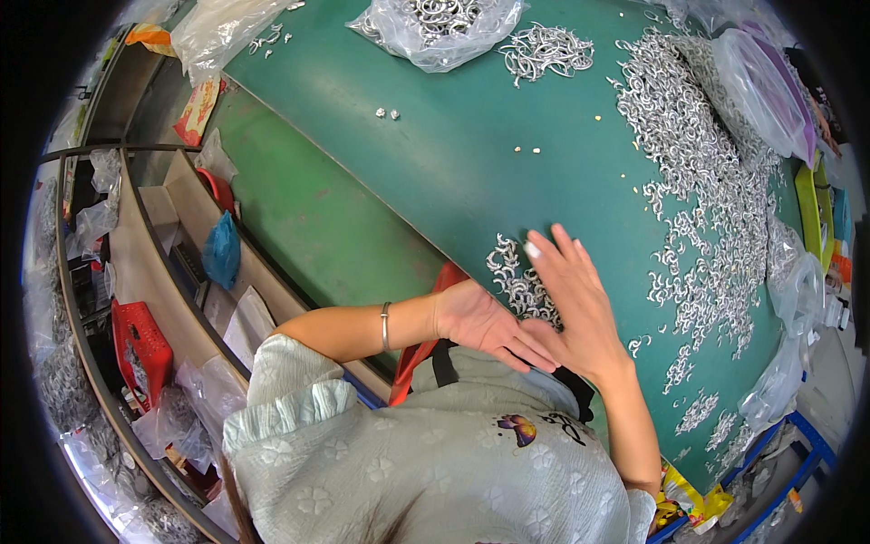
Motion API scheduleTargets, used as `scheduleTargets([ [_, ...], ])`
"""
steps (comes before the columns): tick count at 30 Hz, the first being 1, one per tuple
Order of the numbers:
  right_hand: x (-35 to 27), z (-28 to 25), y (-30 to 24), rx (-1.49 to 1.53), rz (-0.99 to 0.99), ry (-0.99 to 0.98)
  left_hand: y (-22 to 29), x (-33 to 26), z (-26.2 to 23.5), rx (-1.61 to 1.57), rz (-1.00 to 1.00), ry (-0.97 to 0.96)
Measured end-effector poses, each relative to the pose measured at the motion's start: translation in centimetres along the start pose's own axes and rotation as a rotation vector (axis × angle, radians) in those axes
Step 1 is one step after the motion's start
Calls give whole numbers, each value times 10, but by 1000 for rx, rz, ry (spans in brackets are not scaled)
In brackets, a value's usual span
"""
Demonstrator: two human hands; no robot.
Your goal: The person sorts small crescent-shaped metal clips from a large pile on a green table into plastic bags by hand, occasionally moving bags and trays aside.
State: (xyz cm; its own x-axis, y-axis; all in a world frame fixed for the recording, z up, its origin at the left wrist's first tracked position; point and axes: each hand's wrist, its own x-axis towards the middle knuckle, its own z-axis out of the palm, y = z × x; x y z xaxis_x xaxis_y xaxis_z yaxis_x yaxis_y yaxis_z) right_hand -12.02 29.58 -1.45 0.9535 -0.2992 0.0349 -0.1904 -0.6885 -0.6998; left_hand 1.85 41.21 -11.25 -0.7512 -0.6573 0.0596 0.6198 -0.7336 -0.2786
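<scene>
Head view shows both hands open and holding nothing: right hand [571, 304] lies flat by a hook pile [518, 279] at the table's near edge, left hand [485, 325] just behind.

1 head-worn fisheye view, looking steeply down over the person's own shoulder and chest, close above the right hand [573, 308] and left hand [485, 324], green table [435, 163] stretching beyond the hands, straight edges bowing toward the round dark rim

Green table [435, 154]; silver metal rings [698, 163]; red basket [140, 340]; blue bag [221, 252]; pale floral-embossed blouse [408, 471].
</scene>
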Motion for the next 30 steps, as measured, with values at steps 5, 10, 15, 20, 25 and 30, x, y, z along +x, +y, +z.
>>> scheduleTargets([
  [5, -6, 8, 4, -143, -39, -90, 0, 0, -1, -45, -4, 1],
  [10, -14, 2, 6, -53, 28, -18, 1, 1, -3, -190, -19, 30],
  [15, 0, -8, 0, -166, 25, -52, 1, 1, -2, -89, -28, 0],
  [20, 1, -10, 7, -128, 106, 64, 1, 3, -1, -115, -29, -17],
  [25, 5, -20, 5, -150, 76, -1, 2, 2, -2, -34, -35, -62],
  [30, 6, -22, 4, -224, 91, -100, 2, 3, 1, -3, -30, -11],
])
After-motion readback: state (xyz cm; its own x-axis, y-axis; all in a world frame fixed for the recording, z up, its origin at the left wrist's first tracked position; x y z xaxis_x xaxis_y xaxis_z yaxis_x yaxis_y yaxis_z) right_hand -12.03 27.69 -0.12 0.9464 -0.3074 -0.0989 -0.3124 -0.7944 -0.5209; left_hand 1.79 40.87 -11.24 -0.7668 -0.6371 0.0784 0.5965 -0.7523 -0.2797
